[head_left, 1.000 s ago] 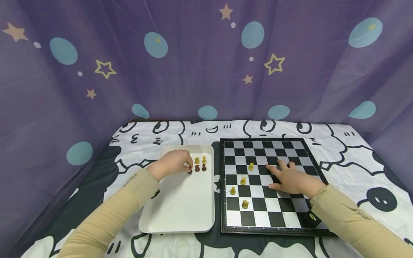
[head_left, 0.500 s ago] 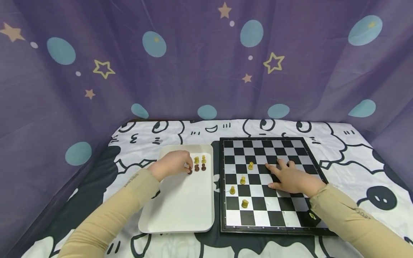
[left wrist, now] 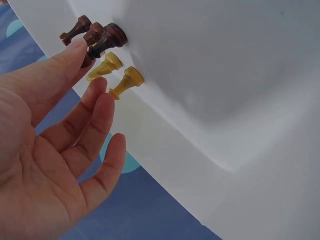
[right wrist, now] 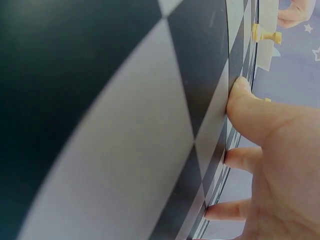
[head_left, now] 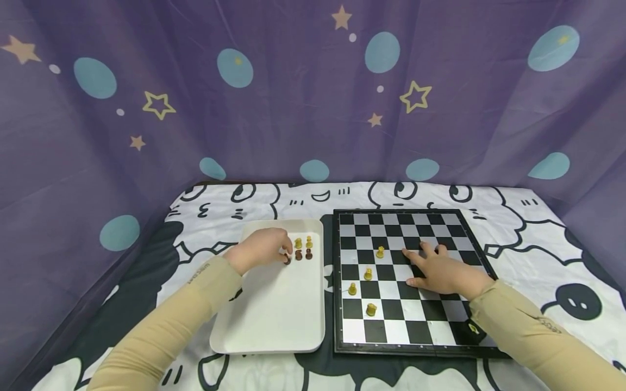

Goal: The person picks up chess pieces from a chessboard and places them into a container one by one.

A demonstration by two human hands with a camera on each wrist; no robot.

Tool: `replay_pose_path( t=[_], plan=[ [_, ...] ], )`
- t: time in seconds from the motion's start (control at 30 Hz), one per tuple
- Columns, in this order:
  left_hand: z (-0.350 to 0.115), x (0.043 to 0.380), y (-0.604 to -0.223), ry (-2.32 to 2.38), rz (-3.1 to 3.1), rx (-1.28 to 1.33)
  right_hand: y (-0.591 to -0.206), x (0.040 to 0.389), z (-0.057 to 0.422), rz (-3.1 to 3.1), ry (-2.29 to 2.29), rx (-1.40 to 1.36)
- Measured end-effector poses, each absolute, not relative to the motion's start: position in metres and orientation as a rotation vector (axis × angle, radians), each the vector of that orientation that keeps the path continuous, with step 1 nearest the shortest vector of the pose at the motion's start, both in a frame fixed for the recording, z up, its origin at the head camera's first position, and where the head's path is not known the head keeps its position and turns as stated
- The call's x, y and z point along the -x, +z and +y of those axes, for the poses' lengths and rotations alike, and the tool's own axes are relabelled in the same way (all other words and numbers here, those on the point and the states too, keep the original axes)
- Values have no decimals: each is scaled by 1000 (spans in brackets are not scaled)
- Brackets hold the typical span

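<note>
In the head view my left hand [head_left: 264, 247] is over the white tray [head_left: 274, 331]. Its thumb and index finger pinch a dark brown chess piece [left wrist: 111, 39], whose base is close to or on the tray floor. Beside it stand two more dark brown chess pieces [head_left: 308, 253] and two yellow chess pieces [left wrist: 130, 80]. My right hand [head_left: 440, 271] rests on the chessboard [head_left: 393, 329] with fingers spread, fingertips touching the squares and nothing held. Left of it, several yellow chess pieces [head_left: 368, 274] stand on the board.
Tray and board lie side by side on a black-and-white cartoon-print cloth [head_left: 528, 255]. A small yellow shape [head_left: 473, 328] shows at the board's near right corner, partly under the right sleeve. A purple curtain [head_left: 313, 125] hangs behind.
Hardly anything differs. The left hand keeps its pinch on the dark chess piece, which shifts only very slightly, and the right hand stays put on the board.
</note>
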State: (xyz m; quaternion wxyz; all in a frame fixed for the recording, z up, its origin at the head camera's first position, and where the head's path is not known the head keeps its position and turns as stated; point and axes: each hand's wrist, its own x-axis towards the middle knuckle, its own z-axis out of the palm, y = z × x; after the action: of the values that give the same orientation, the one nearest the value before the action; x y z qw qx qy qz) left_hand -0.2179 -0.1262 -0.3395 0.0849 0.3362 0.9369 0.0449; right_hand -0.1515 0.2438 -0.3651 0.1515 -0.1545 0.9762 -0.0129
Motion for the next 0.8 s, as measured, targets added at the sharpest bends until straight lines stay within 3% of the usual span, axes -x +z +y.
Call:
replay_pose_path(
  t=[0.8],
  plan=[
    [-115,216,-322,192,2825,-1078,-361,150,242,2789,-32,441]
  ],
)
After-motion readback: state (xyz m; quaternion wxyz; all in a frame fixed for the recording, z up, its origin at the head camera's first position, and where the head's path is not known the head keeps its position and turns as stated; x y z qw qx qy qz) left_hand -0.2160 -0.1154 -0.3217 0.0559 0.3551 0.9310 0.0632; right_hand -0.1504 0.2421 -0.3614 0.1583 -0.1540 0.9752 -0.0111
